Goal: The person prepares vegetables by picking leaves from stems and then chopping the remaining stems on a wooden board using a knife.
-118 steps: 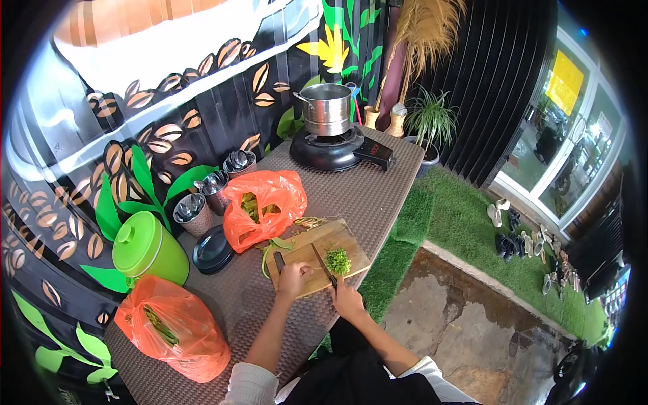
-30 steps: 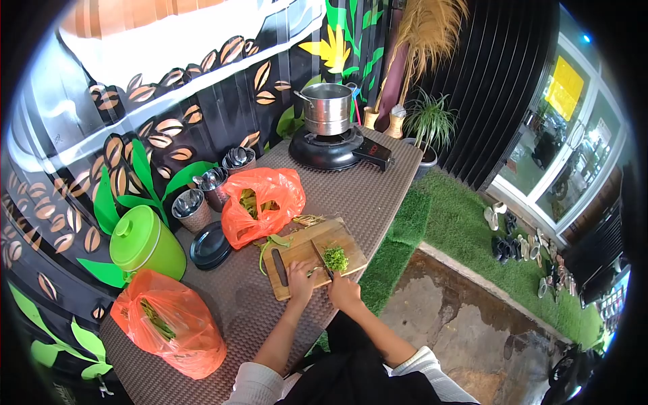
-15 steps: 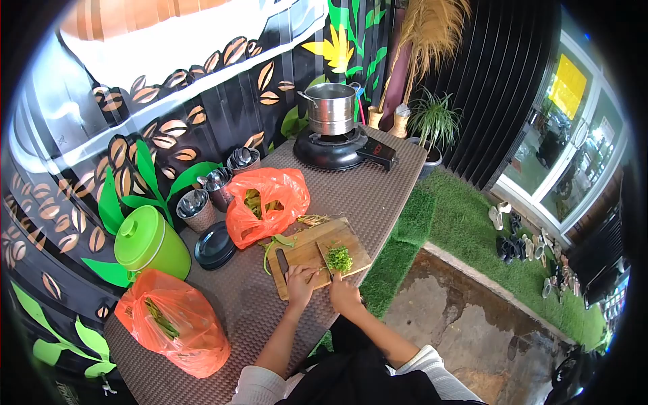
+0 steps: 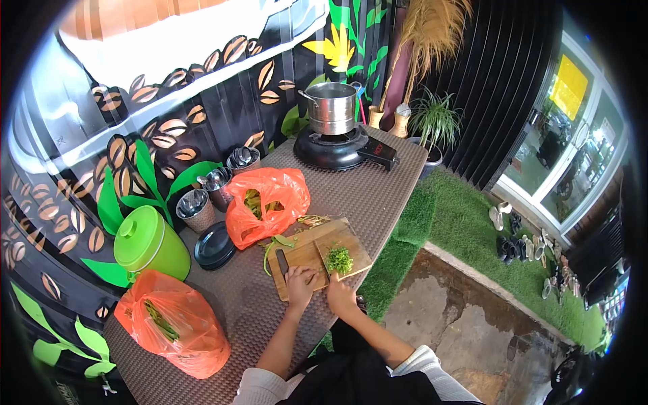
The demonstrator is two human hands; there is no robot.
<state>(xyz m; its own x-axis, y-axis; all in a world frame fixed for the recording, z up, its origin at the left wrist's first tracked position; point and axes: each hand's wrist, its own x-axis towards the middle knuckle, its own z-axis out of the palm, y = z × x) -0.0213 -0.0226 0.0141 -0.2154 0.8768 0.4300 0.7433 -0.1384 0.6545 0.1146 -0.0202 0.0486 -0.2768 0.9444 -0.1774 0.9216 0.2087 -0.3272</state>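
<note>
A wooden cutting board [image 4: 295, 255] lies at the table's near edge. On its right part sits a small heap of chopped greens [image 4: 339, 259]. My right hand [image 4: 341, 297] is closed round the handle of a knife [image 4: 324, 262]; the thin blade points away from me, just left of the heap. My left hand [image 4: 300, 284] rests on the board's near left part with its fingers curled in, close to the blade. Whatever is under those fingers is hidden. Green stalks [image 4: 282, 240] lie at the board's far left edge, beside an orange plastic bag [image 4: 266, 202] holding more greens.
A second orange bag [image 4: 182, 331] stands near left, by a green lidded bucket [image 4: 152, 243] and stacked dark plates [image 4: 214, 244]. Cups of cutlery [image 4: 196, 209] line the wall. A metal pot [image 4: 331, 111] sits on a black stove [image 4: 331, 150] at the far end.
My right hand and the knife have shifted slightly left, toward my left hand. My left hand and the board look almost unmoved.
</note>
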